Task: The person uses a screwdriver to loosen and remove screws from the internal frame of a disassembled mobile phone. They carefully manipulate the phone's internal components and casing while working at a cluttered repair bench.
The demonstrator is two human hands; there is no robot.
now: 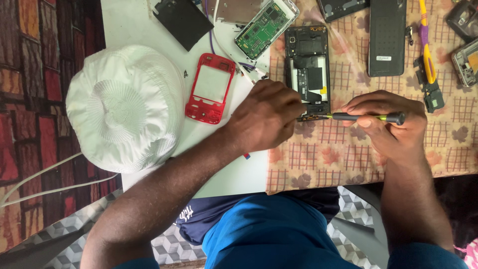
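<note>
**Two hands at an opened phone, one holding it, one with a screwdriver**

The right hand [391,124] is closed around a thin screwdriver [366,117] with a dark handle and a yellow-green band; the fingers wrap the handle and the tool lies almost level, its tip pointing to the left. The tip meets the lower edge of an opened black phone body [307,69], at a narrow dark strip there. The left hand [266,117] is curled and pressed on the same lower corner of the phone body, its fingertips touching the part just beside the screwdriver tip. If it pinches something small there, I cannot tell, because the fingers hide it.

The phone body lies on a checked tablecloth [348,159] with a leaf pattern, near the edge where the cloth meets a white table surface [134,25]. On the white surface, left of the hands, there is a red phone frame [210,88], and further left a white hat [124,107]. Above the red frame lies a green circuit board [264,27] in a pale housing. To the right of the phone body there is a black back cover [387,37], and beside it a yellow and purple tool [425,45].
</note>
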